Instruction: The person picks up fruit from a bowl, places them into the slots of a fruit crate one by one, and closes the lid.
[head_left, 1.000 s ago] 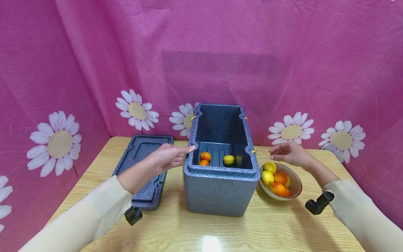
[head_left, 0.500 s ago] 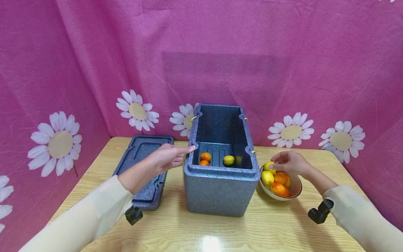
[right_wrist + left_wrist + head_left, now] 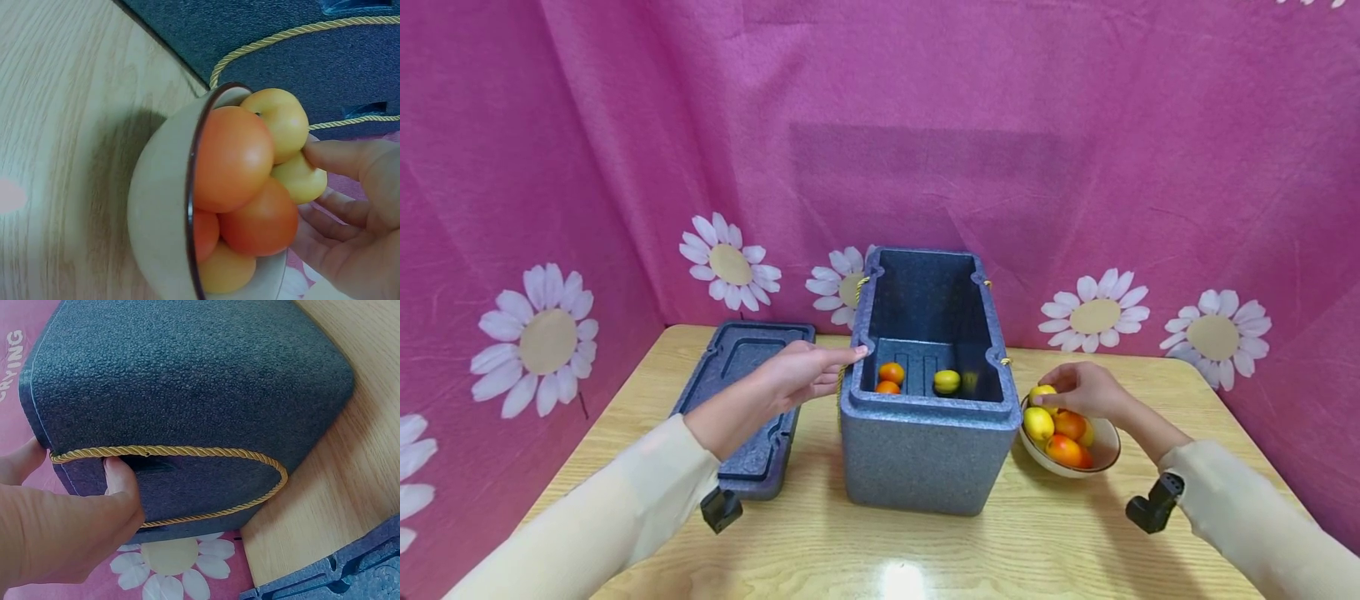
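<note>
My left hand grips the near left rim of a dark grey foam box, thumb over the edge. In the left wrist view a finger presses the box's side by a gold rope. Right of the box, my right hand pinches a yellow fruit at the back of a cream bowl; some fingers are hidden behind it. Another yellow fruit and several orange-red fruits share the bowl. Inside the box lie two orange fruits and a yellow fruit.
The box's grey lid lies on the wooden table, left of the box. A pink cloth with white daisies hangs behind and at the sides.
My right hand has come down from above the bowl and taken hold of the yellow fruit at its back. The left hand has stayed on the box's rim.
</note>
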